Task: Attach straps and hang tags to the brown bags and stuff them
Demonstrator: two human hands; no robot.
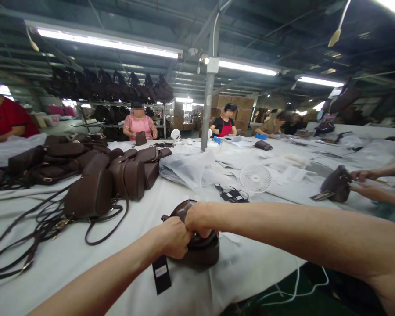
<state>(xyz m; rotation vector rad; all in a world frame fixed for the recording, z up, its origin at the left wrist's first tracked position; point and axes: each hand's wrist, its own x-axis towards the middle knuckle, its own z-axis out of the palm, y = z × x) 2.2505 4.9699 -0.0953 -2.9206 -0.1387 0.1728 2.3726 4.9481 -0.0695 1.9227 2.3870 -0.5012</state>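
A dark brown bag [202,256] rests on the white-covered table in front of me, with a black tag [161,274] hanging off its left side. Both hands meet at the top of the bag. My left hand [175,237] is closed at the bag's upper left edge, its fingers curled. Beside it, my right hand [200,218] is closed too, its knuckles bent over the bag's opening. What the fingertips pinch is hidden behind the hands.
Brown bags with straps [90,193] are piled at the left. A white fan [255,178], black tags [232,194] and clear plastic [187,169] lie beyond my hands. At the right, another person's hands hold a dark bag [338,184]. A post [206,109] stands behind.
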